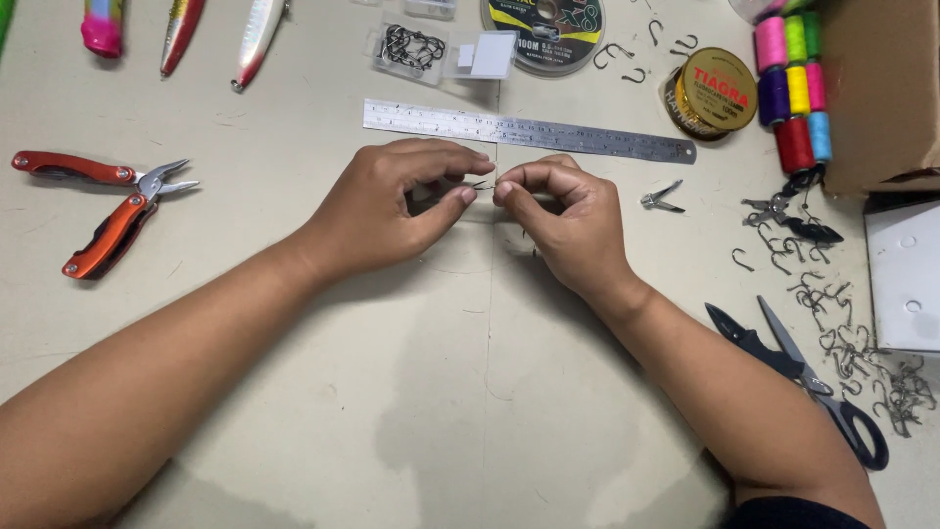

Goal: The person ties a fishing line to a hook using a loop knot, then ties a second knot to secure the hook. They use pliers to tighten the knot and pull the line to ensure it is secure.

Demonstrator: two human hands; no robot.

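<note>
The left hand (392,206) and the right hand (563,211) both pinch a small hook (482,183) between closed fingertips just below the steel ruler (529,130), and any thread on it is too thin to see

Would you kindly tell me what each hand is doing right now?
Left hand: pinched shut on a small dark hook.
Right hand: fingertips pinched shut beside the hook; contents too small to tell.

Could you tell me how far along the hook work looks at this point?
Set out already: ruler, orange pliers, scissors, gold line spool. In hand: left hand and right hand pinch a small hook between them. Left: a pile of loose hooks lies untouched.
</note>
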